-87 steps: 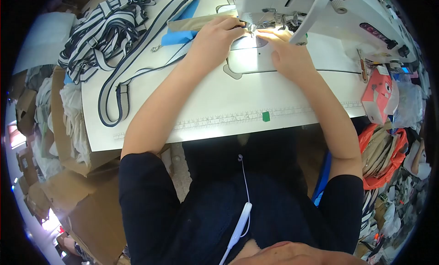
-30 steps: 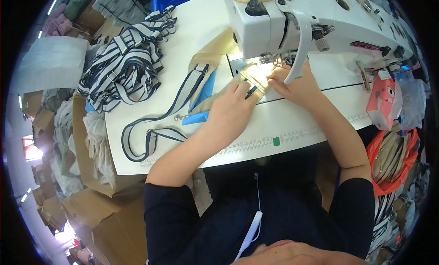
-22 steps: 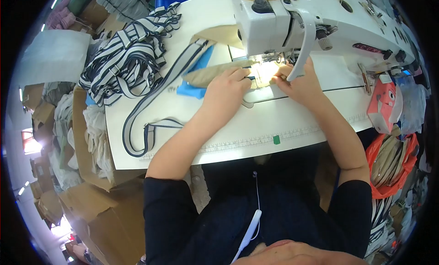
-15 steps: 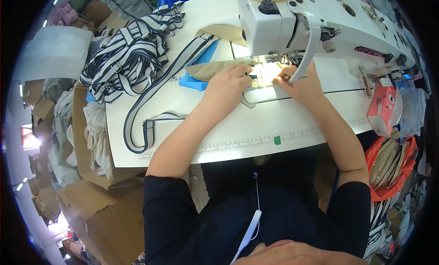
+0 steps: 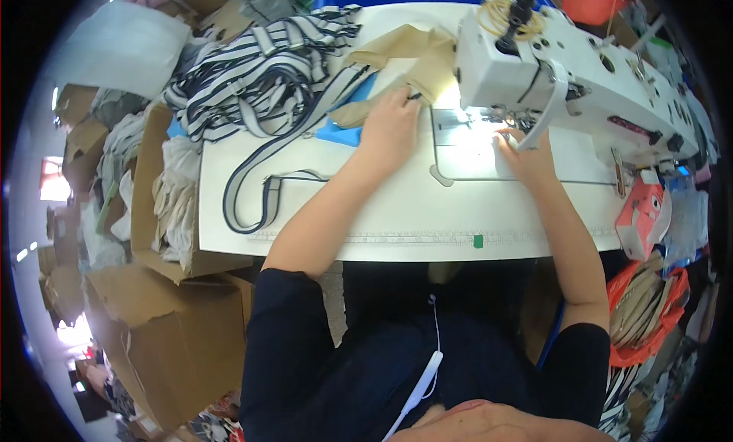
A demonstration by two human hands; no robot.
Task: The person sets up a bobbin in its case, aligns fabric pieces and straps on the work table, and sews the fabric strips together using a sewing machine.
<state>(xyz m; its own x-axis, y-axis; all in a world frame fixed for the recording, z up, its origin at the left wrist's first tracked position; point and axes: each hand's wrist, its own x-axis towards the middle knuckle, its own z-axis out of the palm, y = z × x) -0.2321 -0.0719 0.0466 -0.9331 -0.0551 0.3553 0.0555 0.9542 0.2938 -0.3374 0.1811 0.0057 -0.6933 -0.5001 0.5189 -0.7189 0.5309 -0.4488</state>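
My left hand (image 5: 391,129) has its fingers closed on a beige fabric piece (image 5: 427,64), left of the sewing machine's needle area. A small dark bit shows by its fingertips. Under the fabric lies a blue piece (image 5: 340,133). My right hand (image 5: 532,158) is at the lit needle area of the white sewing machine (image 5: 496,79), its fingers curled together beside the presser foot. Glare and the machine's lever hide what those fingers hold, if anything. A navy-and-white striped strap (image 5: 248,167) loops across the table to the left of my left hand.
A heap of striped straps (image 5: 252,75) covers the table's back left. Cardboard boxes (image 5: 175,335) stand at the left. A pink box (image 5: 640,213) sits at the right edge, above a red bag (image 5: 649,312) of beige pieces. A ruler strip (image 5: 427,237) runs along the front edge.
My left hand has drawn the beige fabric away from the needle area, to the back left. The metal plate there is uncovered. My right hand stays by the needle. The view has shifted.
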